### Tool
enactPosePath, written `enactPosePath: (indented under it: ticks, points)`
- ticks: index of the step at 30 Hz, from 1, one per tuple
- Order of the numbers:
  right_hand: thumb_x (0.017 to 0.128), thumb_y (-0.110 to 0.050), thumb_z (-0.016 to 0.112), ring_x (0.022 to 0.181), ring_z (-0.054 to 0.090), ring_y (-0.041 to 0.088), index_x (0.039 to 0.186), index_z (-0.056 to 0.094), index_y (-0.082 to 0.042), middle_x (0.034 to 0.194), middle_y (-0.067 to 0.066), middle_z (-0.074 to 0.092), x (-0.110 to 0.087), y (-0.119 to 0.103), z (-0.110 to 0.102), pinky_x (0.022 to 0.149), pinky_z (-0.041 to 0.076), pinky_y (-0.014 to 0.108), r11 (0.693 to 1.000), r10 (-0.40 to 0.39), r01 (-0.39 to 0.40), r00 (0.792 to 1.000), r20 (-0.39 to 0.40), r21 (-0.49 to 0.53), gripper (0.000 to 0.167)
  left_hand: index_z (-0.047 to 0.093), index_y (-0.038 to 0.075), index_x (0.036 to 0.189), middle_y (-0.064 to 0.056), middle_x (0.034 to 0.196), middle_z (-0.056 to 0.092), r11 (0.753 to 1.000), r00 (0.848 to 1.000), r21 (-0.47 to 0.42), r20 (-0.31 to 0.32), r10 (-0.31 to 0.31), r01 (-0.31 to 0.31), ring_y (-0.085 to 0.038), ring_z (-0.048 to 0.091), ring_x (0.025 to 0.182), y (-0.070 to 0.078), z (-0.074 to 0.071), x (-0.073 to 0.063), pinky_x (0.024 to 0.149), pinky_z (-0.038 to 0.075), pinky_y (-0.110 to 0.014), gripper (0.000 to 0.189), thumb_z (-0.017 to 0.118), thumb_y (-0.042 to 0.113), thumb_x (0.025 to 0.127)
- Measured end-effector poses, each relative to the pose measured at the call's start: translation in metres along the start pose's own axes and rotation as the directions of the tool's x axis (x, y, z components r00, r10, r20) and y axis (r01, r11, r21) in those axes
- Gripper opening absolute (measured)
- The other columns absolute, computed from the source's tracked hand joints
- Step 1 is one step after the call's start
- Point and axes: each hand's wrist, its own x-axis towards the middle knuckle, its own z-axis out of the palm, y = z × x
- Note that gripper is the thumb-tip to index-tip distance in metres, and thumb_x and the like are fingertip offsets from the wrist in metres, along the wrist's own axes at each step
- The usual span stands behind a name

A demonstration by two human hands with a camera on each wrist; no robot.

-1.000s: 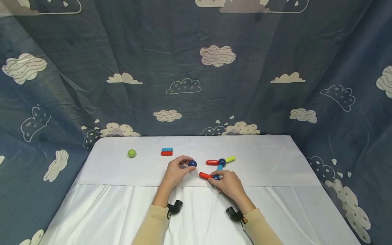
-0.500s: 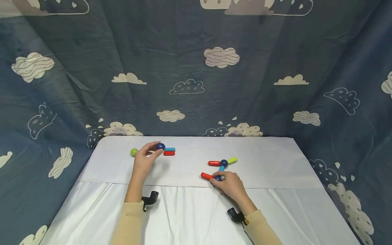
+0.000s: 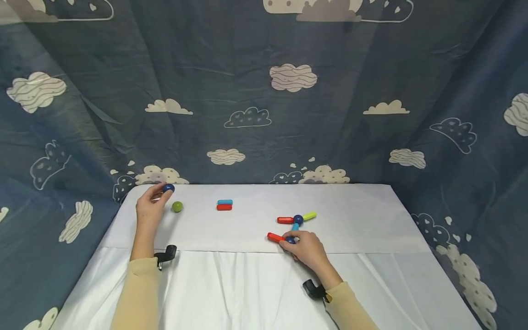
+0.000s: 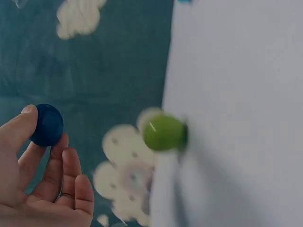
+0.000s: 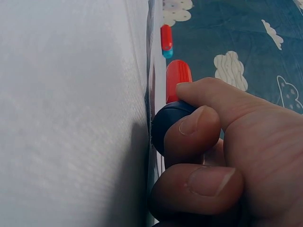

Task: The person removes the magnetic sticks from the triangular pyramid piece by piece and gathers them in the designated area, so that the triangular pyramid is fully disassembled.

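Note:
My left hand [image 3: 151,209] pinches a dark blue ball [image 4: 49,125] between thumb and fingertips, raised near the table's far left corner. Just right of that hand a green ball [image 3: 177,206] lies on the table. My right hand [image 3: 306,249] grips a second dark blue ball [image 5: 170,124] close over the cloth; a red stick [image 5: 178,79] juts out from this ball to the left. A light blue stick [image 3: 295,227] runs from there up to a third dark blue ball [image 3: 298,220]. From that ball another red stick [image 3: 285,220] points left and a yellow-green stick [image 3: 309,216] points right.
Toward the back of the white table [image 3: 350,206], a loose blue stick [image 3: 225,201] and a loose red stick [image 3: 224,207] lie side by side. A dark cloud-patterned curtain [image 3: 247,91] rises behind the table and along its sides.
From mid-table my left hand has carried its dark blue ball left and back, past the loose sticks and the green ball. The right hand has stayed in place, holding the joined pieces.

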Motion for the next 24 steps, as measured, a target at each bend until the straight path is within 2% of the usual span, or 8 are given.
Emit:
enactPosePath:
  ticks: [5,9,12,15,24]
  points:
    - [0.092,-0.038,0.082,0.045,0.054,0.013,0.113,0.081,-0.019,0.051,-0.004,0.055,0.002,0.0,0.001,0.05,0.035,0.026,1.0,0.006,-0.006,1.0,0.0,0.002,0.029,0.065,0.015,0.146,-0.013,0.141,0.068,0.997,0.998,0.042,-0.006,-0.066,0.067,0.001,0.053,0.107,-0.024,-0.008,0.013,0.094,0.042,-0.019,0.047,0.069,0.034,0.104]
    - [0.092,-0.038,0.082,0.046,0.054,0.013,0.113,0.081,-0.018,0.052,-0.004,0.056,0.002,0.0,0.001,0.051,0.035,0.026,1.0,0.015,-0.015,1.0,0.002,-0.001,0.029,0.061,0.012,0.149,-0.015,0.146,0.065,0.99,0.991,0.049,0.022,-0.133,0.131,-0.017,0.058,0.123,-0.038,-0.006,0.017,0.108,0.046,-0.034,0.048,0.067,0.032,0.105]
    - [0.092,-0.038,0.082,0.046,0.054,0.014,0.113,0.081,-0.018,0.052,-0.004,0.056,0.002,-0.001,0.001,0.051,0.036,0.026,1.0,0.015,-0.015,1.0,0.006,-0.001,0.029,0.059,0.011,0.151,-0.017,0.149,0.062,0.985,0.985,0.044,0.035,-0.17,0.168,-0.029,0.056,0.136,-0.045,-0.005,0.017,0.118,0.044,-0.045,0.048,0.065,0.029,0.106]
    - [0.092,-0.038,0.082,0.046,0.054,0.014,0.114,0.081,-0.019,0.052,-0.004,0.056,0.002,-0.001,0.002,0.051,0.036,0.026,1.0,0.015,-0.015,1.0,0.01,-0.001,0.029,0.059,0.01,0.151,-0.018,0.15,0.062,0.983,0.983,0.049,0.039,-0.179,0.177,-0.032,0.056,0.139,-0.049,-0.004,0.018,0.119,0.044,-0.046,0.048,0.065,0.027,0.106]
    - [0.092,-0.039,0.082,0.047,0.055,0.013,0.113,0.081,-0.019,0.054,-0.004,0.056,0.002,0.0,0.001,0.051,0.036,0.026,1.0,0.025,-0.024,1.0,0.004,-0.015,0.029,0.06,0.008,0.149,-0.021,0.145,0.065,0.983,0.986,0.108,0.064,-0.153,0.146,-0.036,0.06,0.134,-0.06,0.0,0.016,0.116,0.046,-0.048,0.047,0.067,0.022,0.104]
